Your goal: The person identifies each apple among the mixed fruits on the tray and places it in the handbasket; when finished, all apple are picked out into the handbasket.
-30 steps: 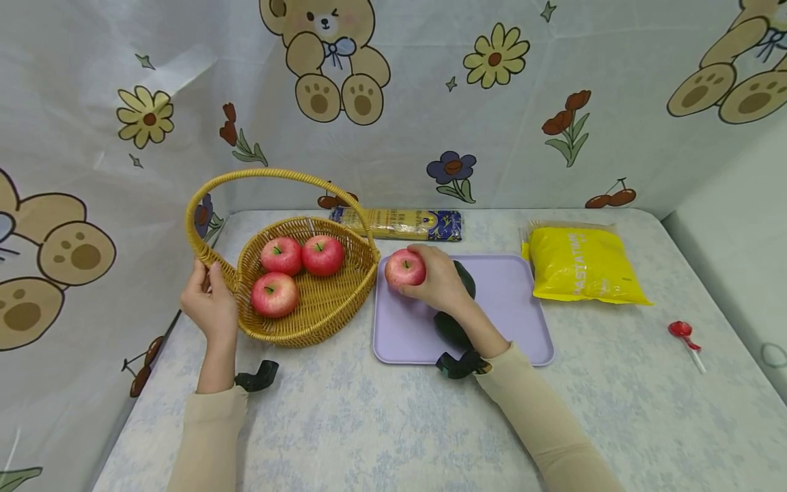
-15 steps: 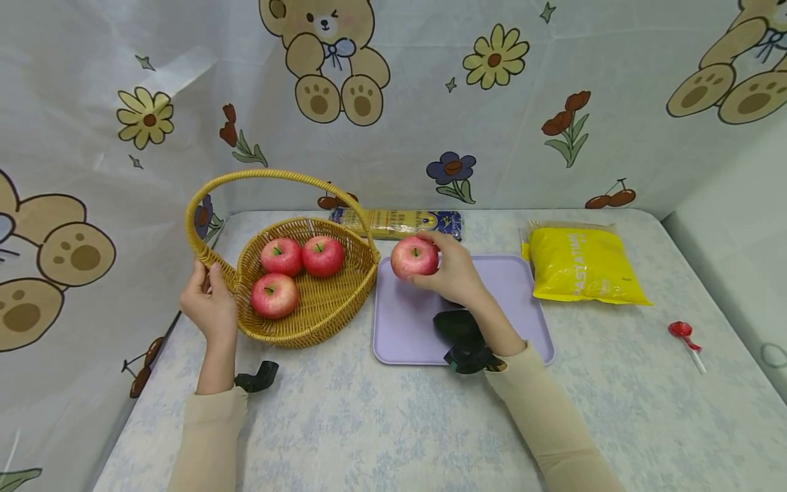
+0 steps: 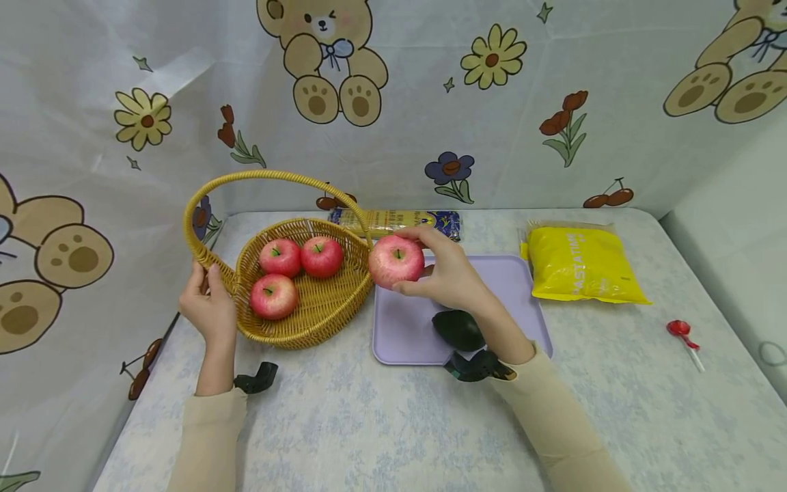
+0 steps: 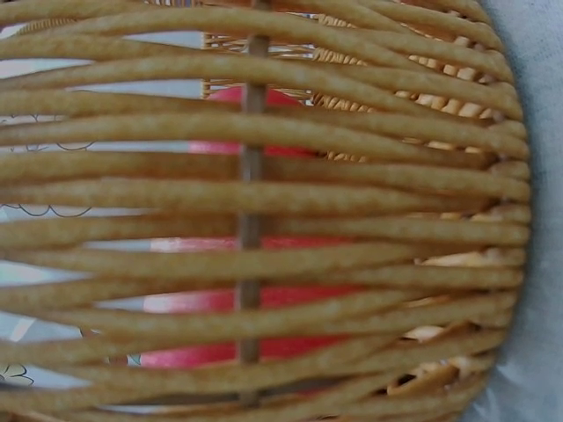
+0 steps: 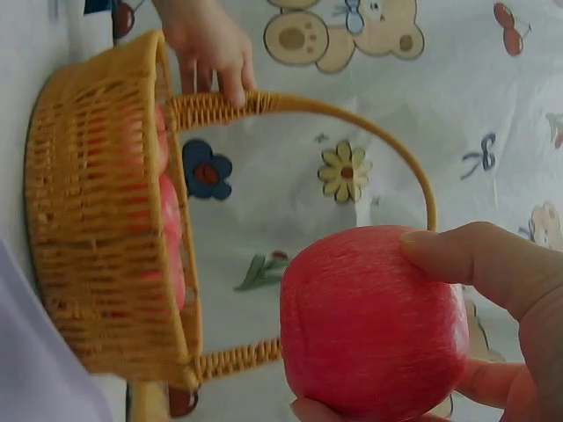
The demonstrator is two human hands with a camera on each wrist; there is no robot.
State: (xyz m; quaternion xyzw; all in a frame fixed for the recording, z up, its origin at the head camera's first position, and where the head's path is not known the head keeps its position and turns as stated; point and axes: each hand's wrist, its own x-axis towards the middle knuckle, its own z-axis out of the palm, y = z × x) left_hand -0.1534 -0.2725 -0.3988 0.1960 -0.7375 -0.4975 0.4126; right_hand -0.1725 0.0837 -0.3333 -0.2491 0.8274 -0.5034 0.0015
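Note:
A red apple (image 3: 396, 262) is held in my right hand (image 3: 447, 270), raised beside the right rim of a wicker basket (image 3: 320, 311). In the right wrist view the thumb and fingers clasp this apple (image 5: 374, 325) from one side. My left hand (image 3: 211, 301) pinches the basket's handle near its left base. Three more apples (image 3: 274, 296) lie inside the basket, toward its left and back. Through the woven side (image 4: 378, 198) in the left wrist view, red patches of apple show; the left hand is out of that view.
A lilac tray (image 3: 399, 342) bears a dark green avocado-like item (image 3: 458, 330), partly covered by my right arm. Behind stands a pack of noodles (image 3: 384, 222). At right are a yellow pasta bag (image 3: 581, 265) and a red lollipop (image 3: 680, 329). A patterned cloth hangs behind the table.
My right hand has lifted the apple off the tray and carried it up and left toward the basket. The left hand keeps its hold on the handle.

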